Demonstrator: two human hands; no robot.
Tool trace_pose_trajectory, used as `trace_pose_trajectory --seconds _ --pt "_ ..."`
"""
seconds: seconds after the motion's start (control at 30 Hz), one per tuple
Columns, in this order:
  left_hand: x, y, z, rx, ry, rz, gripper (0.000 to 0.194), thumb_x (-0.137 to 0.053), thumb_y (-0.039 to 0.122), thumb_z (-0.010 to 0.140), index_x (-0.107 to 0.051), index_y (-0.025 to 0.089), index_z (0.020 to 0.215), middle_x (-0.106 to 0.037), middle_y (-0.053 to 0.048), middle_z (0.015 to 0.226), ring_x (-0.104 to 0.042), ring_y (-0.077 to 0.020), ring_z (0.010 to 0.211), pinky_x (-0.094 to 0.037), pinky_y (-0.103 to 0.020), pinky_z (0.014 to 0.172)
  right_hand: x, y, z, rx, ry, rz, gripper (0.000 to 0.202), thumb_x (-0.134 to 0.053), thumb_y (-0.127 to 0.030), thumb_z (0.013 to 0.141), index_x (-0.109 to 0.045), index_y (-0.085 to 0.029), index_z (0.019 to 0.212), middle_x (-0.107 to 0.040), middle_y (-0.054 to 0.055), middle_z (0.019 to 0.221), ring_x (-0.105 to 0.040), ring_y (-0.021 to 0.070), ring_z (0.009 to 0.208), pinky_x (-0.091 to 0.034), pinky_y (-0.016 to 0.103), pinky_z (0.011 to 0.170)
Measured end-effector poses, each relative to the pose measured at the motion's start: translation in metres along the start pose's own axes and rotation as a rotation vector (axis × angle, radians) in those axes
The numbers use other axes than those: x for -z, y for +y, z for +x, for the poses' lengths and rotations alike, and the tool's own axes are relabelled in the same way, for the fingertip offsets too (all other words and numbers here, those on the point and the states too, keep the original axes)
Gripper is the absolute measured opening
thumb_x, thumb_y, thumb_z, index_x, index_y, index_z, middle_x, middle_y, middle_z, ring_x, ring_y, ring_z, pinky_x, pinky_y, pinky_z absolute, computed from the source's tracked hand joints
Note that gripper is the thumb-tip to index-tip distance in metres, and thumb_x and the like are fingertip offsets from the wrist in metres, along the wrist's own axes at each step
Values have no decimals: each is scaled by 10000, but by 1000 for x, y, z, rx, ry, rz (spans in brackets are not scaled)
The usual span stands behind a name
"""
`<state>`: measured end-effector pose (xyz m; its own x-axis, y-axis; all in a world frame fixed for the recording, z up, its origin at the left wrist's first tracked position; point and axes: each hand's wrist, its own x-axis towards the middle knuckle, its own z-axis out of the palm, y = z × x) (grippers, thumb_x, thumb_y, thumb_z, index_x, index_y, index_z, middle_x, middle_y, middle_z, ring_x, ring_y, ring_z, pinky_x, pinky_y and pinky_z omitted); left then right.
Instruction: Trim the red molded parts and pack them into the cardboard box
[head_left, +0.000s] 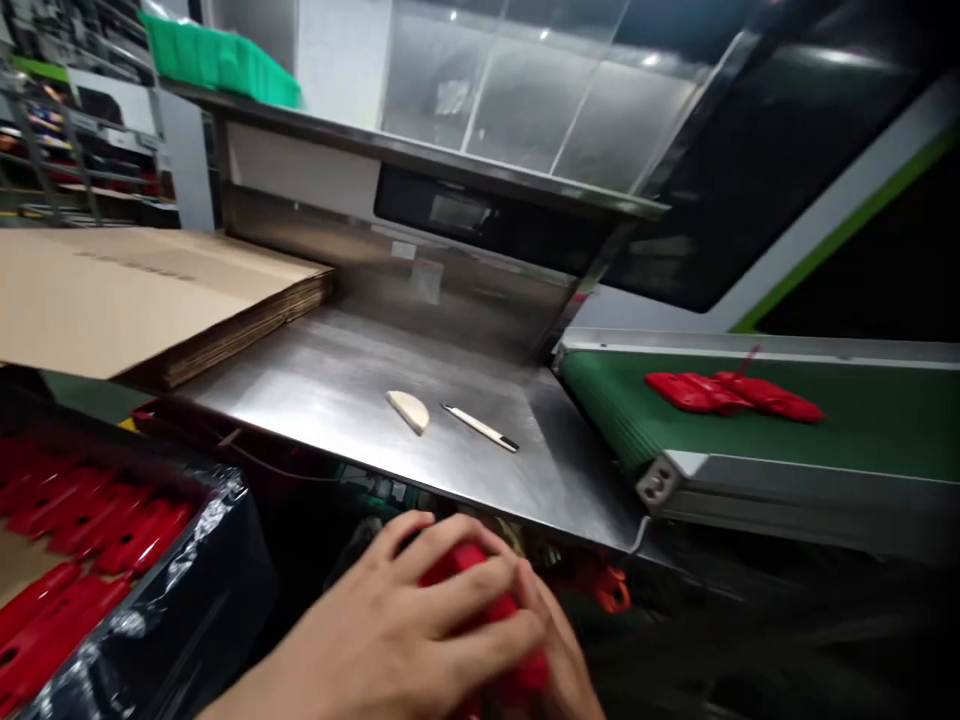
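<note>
Gripping a red plastic part (pixel 480 590) at bottom centre, just below the tabletop (pixel 337 390) edge: left hand (pixel 397 640) wrapped over the top, fingers (pixel 450 600) curled shut on it; right hand (pixel 559 650) mostly hidden behind, cupping the far side, apparently closed on it too. Looks like a light, stiff moulded piece, smooth and possibly slick; best held across the body with both palms rather than by thin edges. Long axis and heading: cannot tell, mostly covered and blurred. Similar red parts (pixel 82 560) in lined bin at lower left, more on green conveyor (pixel 885 420) at right (pixel 731 393). Knife (pixel 480 427) lying mid-tabletop.
</note>
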<state>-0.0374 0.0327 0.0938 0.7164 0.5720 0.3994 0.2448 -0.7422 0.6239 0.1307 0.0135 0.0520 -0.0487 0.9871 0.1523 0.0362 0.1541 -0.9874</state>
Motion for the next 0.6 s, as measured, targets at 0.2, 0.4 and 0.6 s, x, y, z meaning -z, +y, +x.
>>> trace_pose_trajectory --seconds 0.2,0.4,0.6 --pt "0 -30 -42 101 220 -184 731 -604 178 776 -367 466 1404 -411 29 1493 -193 -398 1420 -14 -686 1091 -26 15 2 -174 -107 507 551 -750 -427 715 -589 -219 1200 -667 104 1180 -582 288 1169 -396 471 1049" --pt "-32 -28 -62 349 848 -1270 610 -492 609 829 -434 392 1396 -408 -16 1504 -296 -354 1393 -306 -584 1091 -81 41 -9 -160 24 435 564 -616 -585 775 -534 -269 1235 -626 82 1254 -590 283 1152 -470 438 982" --pt "-34 -37 -54 330 1046 -1755 467 -423 522 894 -714 215 1091 -683 -118 1192 -601 -334 1126 -436 -508 1002 -77 31 0 257 117 -496 412 -404 -499 915 -549 -328 1260 -485 74 1193 -526 237 1093 -456 394 934"
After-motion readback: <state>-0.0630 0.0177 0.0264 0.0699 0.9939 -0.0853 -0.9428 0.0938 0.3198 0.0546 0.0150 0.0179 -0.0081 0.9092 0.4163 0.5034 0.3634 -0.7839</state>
